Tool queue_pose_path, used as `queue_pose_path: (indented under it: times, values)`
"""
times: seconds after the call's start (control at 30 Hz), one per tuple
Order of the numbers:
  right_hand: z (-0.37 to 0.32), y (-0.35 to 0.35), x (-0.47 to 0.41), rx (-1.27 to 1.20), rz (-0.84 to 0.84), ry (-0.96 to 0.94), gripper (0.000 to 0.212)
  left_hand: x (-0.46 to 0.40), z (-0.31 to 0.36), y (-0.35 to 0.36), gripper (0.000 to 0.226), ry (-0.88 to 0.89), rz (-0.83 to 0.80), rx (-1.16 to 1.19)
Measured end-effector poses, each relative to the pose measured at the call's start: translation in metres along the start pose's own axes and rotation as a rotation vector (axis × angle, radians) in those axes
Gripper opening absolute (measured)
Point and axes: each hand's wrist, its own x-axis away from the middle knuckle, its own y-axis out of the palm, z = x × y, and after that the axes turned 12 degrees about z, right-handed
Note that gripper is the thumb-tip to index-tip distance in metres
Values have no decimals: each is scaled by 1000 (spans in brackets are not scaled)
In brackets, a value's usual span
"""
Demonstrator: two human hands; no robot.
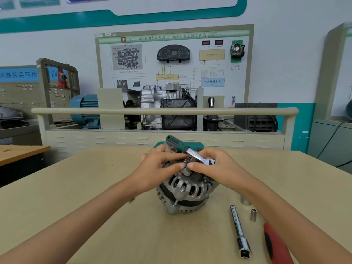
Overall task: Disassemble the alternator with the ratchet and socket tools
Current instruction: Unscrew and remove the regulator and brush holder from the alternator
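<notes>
Both hands meet on top of the alternator (pixel 185 189), mid-table. Left hand (pixel 161 165) pinches the socket (pixel 187 170) on a top fastener; right hand (pixel 209 167) grips the ratchet (pixel 192 152), handle slanting away toward the far edge.

Behind the tan counter (pixel 95 187) stand a transmission training board (pixel 173 60), a blue electric motor (pixel 83 109) and a pegboard (pixel 22 92).

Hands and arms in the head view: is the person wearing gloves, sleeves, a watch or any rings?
Nothing worn shows. The left hand and right hand are bare, with no gloves and no rings visible. Both forearms are uncovered to the frame edge, with no sleeve cuffs, no watch and no wristbands in view.
</notes>
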Motion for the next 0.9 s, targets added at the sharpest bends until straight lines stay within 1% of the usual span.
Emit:
queue_pose_path:
  times: [0.1,0.27,0.4,0.47,0.57,0.63,0.7,0.83,0.9]
  values:
    - [0,-1,-1,9,-7,0,20,1,1,2,31,-32,3,66]
    - [1,0,0,4,1,6,25,-5,-1,-3,21,-143,-22,268]
    - [1,3,-2,19,37,1,27,-5,-1,0,12,-209,21,248]
    - [1,4,-1,22,45,3,28,-6,0,-1,12,-221,10,245]
    - [2,3,-2,26,50,18,29,-6,3,-7,20,-154,-83,212]
    - [2,2,-2,18,48,27,29,-5,3,-6,26,-142,-102,157]
    - [2,2,-2,12,45,23,27,-5,3,-4,26,-140,-61,105]
    - [1,2,0,-3,46,9,24,-6,4,-3,19,-121,-4,104]
    - [0,2,0,-14,43,5,25,-8,3,-2,13,-142,33,113]
